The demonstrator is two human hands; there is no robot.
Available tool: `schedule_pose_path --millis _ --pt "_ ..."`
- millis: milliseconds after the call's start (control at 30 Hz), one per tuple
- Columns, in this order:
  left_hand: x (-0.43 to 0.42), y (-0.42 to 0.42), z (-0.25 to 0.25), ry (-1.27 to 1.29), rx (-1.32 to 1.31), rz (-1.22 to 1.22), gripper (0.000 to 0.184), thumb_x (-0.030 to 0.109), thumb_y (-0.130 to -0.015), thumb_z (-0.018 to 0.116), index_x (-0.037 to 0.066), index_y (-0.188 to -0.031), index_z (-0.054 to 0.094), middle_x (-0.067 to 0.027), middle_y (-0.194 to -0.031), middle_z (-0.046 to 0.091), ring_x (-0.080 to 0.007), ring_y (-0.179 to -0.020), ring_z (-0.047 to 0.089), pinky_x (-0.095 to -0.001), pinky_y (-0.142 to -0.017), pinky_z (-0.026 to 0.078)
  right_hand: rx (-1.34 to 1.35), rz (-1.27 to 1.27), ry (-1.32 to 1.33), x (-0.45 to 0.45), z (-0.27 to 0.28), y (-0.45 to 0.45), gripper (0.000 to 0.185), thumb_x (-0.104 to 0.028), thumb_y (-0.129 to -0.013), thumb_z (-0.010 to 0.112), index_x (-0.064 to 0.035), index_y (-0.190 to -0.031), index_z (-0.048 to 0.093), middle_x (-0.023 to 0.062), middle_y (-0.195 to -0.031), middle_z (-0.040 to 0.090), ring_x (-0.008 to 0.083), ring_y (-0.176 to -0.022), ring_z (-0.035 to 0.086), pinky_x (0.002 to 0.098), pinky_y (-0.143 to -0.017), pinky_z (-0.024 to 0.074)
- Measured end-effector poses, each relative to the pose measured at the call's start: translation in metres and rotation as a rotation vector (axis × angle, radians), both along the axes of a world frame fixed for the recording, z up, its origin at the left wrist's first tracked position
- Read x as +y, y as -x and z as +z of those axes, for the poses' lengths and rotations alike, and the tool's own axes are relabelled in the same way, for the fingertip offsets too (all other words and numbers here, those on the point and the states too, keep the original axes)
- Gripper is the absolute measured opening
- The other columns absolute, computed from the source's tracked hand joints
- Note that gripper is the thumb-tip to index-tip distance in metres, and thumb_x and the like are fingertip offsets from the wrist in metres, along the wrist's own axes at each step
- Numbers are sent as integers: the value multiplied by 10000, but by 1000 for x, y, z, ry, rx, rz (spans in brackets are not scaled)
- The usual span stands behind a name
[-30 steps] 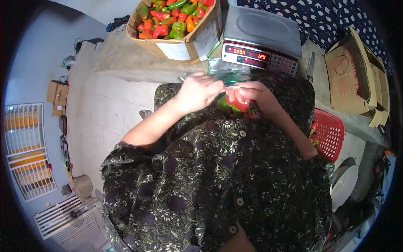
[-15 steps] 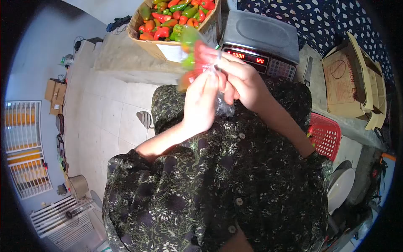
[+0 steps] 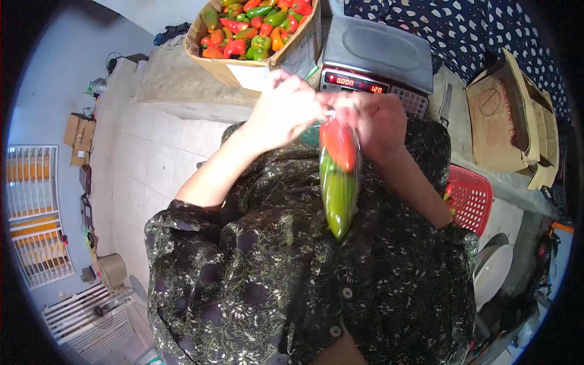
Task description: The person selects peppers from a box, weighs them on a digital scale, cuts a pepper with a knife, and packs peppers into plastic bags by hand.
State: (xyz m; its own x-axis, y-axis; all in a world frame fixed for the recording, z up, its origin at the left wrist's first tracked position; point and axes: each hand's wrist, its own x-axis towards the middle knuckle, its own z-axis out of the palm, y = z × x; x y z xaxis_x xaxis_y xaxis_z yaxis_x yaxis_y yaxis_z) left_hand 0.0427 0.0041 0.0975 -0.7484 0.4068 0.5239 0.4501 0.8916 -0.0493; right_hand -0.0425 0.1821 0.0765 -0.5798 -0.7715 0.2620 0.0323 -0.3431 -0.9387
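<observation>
A clear plastic bag [image 3: 339, 176] hangs in front of my shirt, with a red pepper on top and green peppers below. Its gathered neck is pinched between my left hand [image 3: 285, 112] and my right hand [image 3: 382, 121]. The fingers of both hands are closed at the bag's top, and they partly hide it. Just beyond my hands stands a digital scale [image 3: 377, 52] with a lit red display. To its left, a cardboard box [image 3: 258, 76] is filled with red and green peppers.
On the right lie an open cardboard carton [image 3: 496, 128] and a red perforated basket [image 3: 471, 204]. A knife [image 3: 446, 103] rests beside the scale. A white basin [image 3: 494, 277] is at the lower right. Dark patterned cloth [image 3: 450, 30] lies behind the scale.
The bag of peppers has swung from the far side of my hands to hang down toward my body. My left hand has shifted up and left, and my right hand has turned.
</observation>
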Motion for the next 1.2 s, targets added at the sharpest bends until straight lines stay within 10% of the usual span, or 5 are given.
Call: schedule_pose_path --millis 267,667,767,933,1200 --pt "19 -17 0 -2163 -1185 -48 216 279 -960 477 89 -872 531 43 -684 466 -50 -526 383 -204 -478 314 1053 -273 -229 -10 -18 10 502 -309 -928 448 56 -1273 455 159 -1251 536 222 -1105 541 305 -999 347" --pt "8 -12 3 -146 243 81 124 174 -690 651 260 -776 622 79 -919 587 -135 -903 522 -432 -911 254 -780 888 448 5 -4 12 1078 -834 -756 176 110 -1141 525 231 -1246 495 304 -1084 496 378 -965 363" --pt "-6 -7 19 -76 -2 125 29 172 -813 610 148 -828 619 37 -875 582 -147 -847 532 -323 -751 381 -205 261 -115 3 19 6 805 -596 -926 166 92 -1181 498 180 -1227 528 297 -1124 504 391 -1017 355" --pt "16 -17 -3 -1746 -883 52 271 275 -977 435 48 -871 540 20 -798 533 -70 -673 475 -228 -568 393 1027 -322 -244 -9 8 -6 316 -143 -910 424 12 -1173 507 131 -1249 522 276 -1128 486 385 -1027 275" --pt "53 -33 2 -1291 -275 87 91 210 -844 547 119 -843 558 -56 -868 564 -163 -841 538 -391 -811 392 -355 709 379 -8 16 -2 1011 -777 -806 145 69 -1247 482 186 -1299 467 235 -1103 452 335 -862 329"
